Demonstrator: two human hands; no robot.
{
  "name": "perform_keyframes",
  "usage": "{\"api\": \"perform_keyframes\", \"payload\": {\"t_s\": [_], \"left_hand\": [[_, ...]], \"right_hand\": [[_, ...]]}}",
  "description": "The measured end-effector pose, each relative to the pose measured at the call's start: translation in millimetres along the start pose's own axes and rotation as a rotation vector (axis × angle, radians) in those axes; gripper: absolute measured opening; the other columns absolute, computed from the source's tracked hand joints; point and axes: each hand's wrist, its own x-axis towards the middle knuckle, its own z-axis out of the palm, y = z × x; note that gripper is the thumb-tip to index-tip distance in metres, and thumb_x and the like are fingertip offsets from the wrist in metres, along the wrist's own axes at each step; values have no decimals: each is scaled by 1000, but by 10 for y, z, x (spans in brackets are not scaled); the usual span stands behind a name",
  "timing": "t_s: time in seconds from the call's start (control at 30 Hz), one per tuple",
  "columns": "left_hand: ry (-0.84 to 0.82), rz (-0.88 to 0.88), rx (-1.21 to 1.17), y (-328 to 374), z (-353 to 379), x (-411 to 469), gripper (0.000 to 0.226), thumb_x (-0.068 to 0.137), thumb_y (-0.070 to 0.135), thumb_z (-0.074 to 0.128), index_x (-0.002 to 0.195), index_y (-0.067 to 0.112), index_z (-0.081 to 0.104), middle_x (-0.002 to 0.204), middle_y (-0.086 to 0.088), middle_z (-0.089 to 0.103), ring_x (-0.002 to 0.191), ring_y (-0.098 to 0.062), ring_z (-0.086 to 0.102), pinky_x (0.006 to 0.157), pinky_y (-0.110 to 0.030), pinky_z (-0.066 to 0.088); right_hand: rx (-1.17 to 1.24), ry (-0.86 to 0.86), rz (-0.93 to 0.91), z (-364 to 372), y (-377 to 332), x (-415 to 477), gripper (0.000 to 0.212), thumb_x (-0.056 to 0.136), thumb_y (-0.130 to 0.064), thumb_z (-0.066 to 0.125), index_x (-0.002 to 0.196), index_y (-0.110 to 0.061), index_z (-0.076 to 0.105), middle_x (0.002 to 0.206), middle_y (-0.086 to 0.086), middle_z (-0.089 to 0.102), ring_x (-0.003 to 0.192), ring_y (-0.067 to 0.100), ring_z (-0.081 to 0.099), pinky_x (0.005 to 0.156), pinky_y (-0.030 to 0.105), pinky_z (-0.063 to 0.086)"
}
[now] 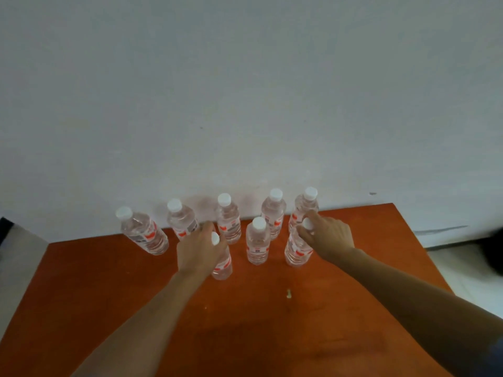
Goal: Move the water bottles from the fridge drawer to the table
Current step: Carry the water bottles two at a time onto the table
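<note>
Orange table point(272, 322) against a pale wall point(245, 91), water bottles point(273, 216) standing on it.
The left hand point(197, 250) curls round the neck of the near bottle point(223, 265); the right hand point(330, 235), at its 2 o'clock, grips the right bottle point(296, 250) near its cap. A middle bottle point(257, 246) stands between them; a back row point(228, 224) of five spans 10 to 1 o'clock.

Single head-worn wide view, forward and down over table point(81, 295), apparently toward wall point(245, 91).
</note>
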Motion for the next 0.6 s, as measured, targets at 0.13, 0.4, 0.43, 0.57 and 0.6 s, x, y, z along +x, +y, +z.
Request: {"api": "perform_keyframes", "payload": {"t_s": [0.13, 0.4, 0.43, 0.57, 0.6], "left_hand": [[-2, 5, 34, -60, 68, 29, 31, 90, 47, 53, 99, 17, 54, 87, 2, 65, 72, -15, 63, 60, -27, 51], [-5, 171, 322, 32, -78, -52, 45, 93, 51, 43, 115, 13, 54, 112, -6, 59, 105, -24, 58, 87, -38, 50], [25, 221, 349, 92, -124, -63, 44, 93, 49, 45, 115, 13, 55, 112, -8, 58, 106, -26, 56, 91, -41, 47], [78, 424, 273, 652, -298, -249, 30, 93, 37, 50, 106, 12, 60, 104, -7, 63, 95, -24, 58, 81, -38, 48], [35, 461, 243, 857, -326, -350, 29, 94, 36, 47, 105, 13, 60, 103, -6, 64, 92, -23, 59, 78, -36, 48]], "right_hand": [[-29, -11, -10, 6, -87, 14, 37, 98, -50, 38, 122, -22, 41, 77, -7, 53, 60, 13, 50, 50, 24, 31], [23, -67, -2, 10, 83, -146, 71, 91, -67, 37, 144, -26, 15, 99, -3, 67, 68, 15, 59, 58, 29, 48], [46, -59, 7, -16, 131, -207, 75, 90, -68, 38, 146, -26, 14, 98, -4, 67, 69, 16, 61, 58, 30, 49], [42, -14, 44, -224, 466, -648, 54, 94, -58, 45, 135, -24, 38, 104, -2, 67, 84, 19, 65, 67, 31, 46], [31, -23, 61, -268, 602, -804, 48, 94, -55, 45, 131, -24, 45, 110, -2, 67, 91, 20, 65, 72, 32, 47]]}}
